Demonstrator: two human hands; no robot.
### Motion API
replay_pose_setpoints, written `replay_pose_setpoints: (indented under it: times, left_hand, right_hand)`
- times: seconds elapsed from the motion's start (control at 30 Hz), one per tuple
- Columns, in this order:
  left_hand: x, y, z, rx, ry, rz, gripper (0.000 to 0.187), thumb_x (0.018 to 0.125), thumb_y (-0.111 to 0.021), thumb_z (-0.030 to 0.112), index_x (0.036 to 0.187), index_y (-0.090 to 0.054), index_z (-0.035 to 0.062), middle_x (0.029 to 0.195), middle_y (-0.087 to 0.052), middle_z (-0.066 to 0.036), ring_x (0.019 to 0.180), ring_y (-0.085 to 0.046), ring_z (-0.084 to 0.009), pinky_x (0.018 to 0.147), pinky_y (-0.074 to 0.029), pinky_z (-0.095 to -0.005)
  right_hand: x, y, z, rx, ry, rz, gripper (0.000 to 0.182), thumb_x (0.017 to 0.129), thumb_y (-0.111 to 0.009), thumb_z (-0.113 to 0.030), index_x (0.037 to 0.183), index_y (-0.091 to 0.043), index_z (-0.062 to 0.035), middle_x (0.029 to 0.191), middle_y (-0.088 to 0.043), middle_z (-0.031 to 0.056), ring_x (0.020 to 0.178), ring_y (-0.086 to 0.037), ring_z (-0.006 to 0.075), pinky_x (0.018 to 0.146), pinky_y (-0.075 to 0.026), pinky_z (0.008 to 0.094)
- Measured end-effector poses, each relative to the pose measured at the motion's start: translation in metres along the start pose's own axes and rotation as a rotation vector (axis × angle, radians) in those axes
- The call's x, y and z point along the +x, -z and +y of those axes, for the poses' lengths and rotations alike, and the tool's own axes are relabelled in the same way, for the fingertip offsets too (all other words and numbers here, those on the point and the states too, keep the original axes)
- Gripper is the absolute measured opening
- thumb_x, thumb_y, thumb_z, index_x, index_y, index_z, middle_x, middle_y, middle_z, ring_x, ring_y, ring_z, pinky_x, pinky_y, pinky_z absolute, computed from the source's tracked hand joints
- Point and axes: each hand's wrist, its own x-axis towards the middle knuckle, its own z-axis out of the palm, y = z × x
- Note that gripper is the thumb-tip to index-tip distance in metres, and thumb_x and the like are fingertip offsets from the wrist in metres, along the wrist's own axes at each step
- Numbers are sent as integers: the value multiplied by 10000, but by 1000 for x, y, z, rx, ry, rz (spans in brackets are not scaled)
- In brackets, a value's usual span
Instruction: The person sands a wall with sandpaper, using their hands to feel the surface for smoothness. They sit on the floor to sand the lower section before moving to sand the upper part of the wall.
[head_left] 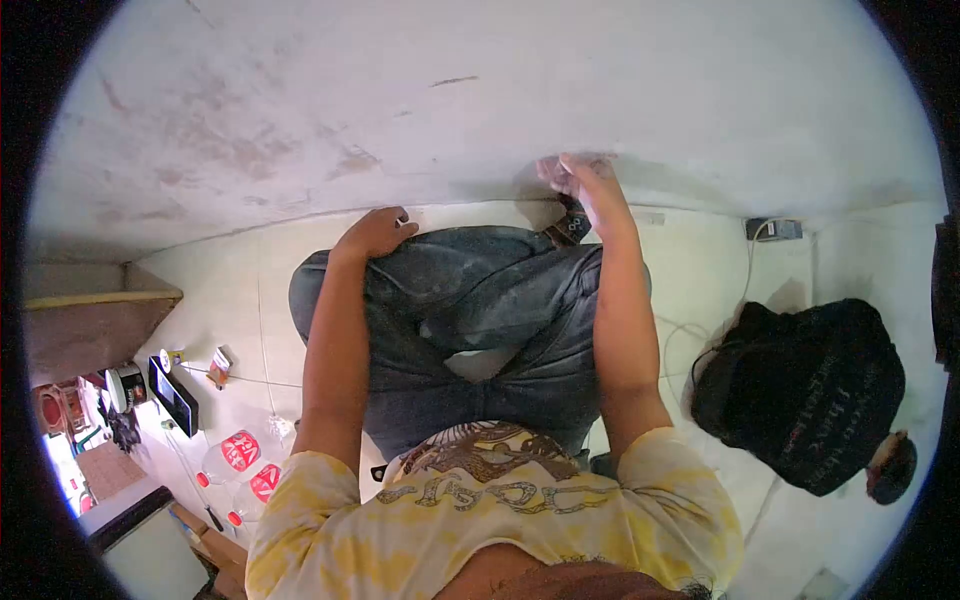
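Observation:
My left hand (pixel 378 233) rests by my left knee with its fingers loosely bent and apart, holding nothing. Dark, dusty jeans (pixel 450 275) cover my crossed legs beneath it. Up against the pale wall (pixel 520 90), my right hand (pixel 585 185) is smeared by motion at the fingers, so I cannot tell whether something is in them. Its fingertips are right at the lower wall surface, just above the floor line. A dark patterned sock (pixel 570 222) shows below that hand. Brownish smudges mark the wall toward the left.
Right of me lie a black cloth with lettering (pixel 800 395) and a grey box with a white cable (pixel 775 230). Two plastic bottles with red labels (pixel 240 451), a dark tablet-like device (pixel 174 397) and a small carton (pixel 219 368) are on the left floor. A ledge (pixel 100 300) juts out there.

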Motion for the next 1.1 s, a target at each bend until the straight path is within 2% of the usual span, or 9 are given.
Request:
replay_pose_setpoints:
  times: [0.13, 0.23, 0.33, 0.43, 0.53, 0.67, 0.9, 1.0, 1.1]
  left_hand:
    - [0, 2, 4, 3, -3, 23, 493, 913, -574, 427, 1137, -625, -9, 1134, -649, -239, 1087, -612, -374, 948, -461, -440]
    - [6, 1, -1, -28, 34, 8, 496, 914, -578, 430, 1158, -615, 0, 1146, -644, -239, 1097, -607, -371, 954, -457, -436]
    - [-3, 8, 12, -33, 75, -12, 492, 919, -571, 431, 1162, -611, 5, 1158, -642, -233, 1102, -605, -372, 959, -456, -434]
    - [0, 4, 3, -31, 15, 4, 495, 921, -566, 433, 1173, -606, 8, 1164, -643, -224, 1101, -606, -372, 960, -459, -434]
    - [-1, 9, 10, -45, 77, -18, 498, 921, -566, 434, 1184, -604, 13, 1169, -642, -223, 1104, -605, -370, 964, -457, -434]
    - [-4, 7, 9, -50, 60, -20, 502, 926, -559, 436, 1200, -599, 17, 1174, -641, -220, 1113, -602, -368, 965, -456, -438]
    - [-2, 6, 4, -14, 11, 17, 511, 928, -563, 445, 1194, -602, 11, 1175, -637, -230, 1123, -595, -377, 969, -457, -438]
    - [-5, 9, 12, -22, 51, 5, 527, 917, -566, 436, 1205, -595, -5, 1201, -619, -241, 1162, -568, -376, 1000, -433, -434]
    - [-5, 9, 15, -39, 92, -29, 537, 912, -568, 430, 1219, -588, -10, 1215, -611, -244, 1181, -557, -373, 1010, -426, -429]
  right_hand:
    - [14, 12, 12, -67, 57, 17, 251, 903, -620, -201, 988, -648, 33, 929, -696, 139, 844, -683, 233, 789, -549, 362]
    - [22, 15, 24, -240, 181, 214, 215, 892, -589, -163, 947, -640, 39, 869, -679, 129, 807, -677, 241, 786, -549, 376]
    - [8, 2, -3, 156, 358, 136, 198, 851, -643, -183, 857, -647, 15, 798, -662, 70, 753, -626, 168, 741, -498, 307]
    - [26, 17, 28, -17, 217, 213, 187, 847, -641, -176, 830, -654, 10, 804, -675, 74, 714, -635, 174, 717, -502, 313]
    - [15, 7, 22, 44, 168, 95, 187, 859, -635, -183, 793, -669, -11, 807, -683, 74, 690, -646, 174, 687, -508, 309]
    - [-5, -11, -2, -16, 207, 152, 156, 896, -604, -137, 879, -606, 18, 842, -672, 106, 755, -658, 206, 742, -564, 359]
    - [17, 14, 32, -134, 272, 98, 173, 924, -607, -133, 1008, -612, 18, 859, -662, 85, 777, -658, 181, 643, -581, 345]
    - [2, -5, -5, 175, 299, 187, 185, 930, -601, -144, 1003, -608, 26, 863, -668, 91, 785, -663, 188, 680, -571, 340]
    - [18, 19, 40, -73, 212, 168, 164, 919, -602, -146, 945, -626, 14, 883, -677, 99, 722, -644, 184, 704, -527, 326]
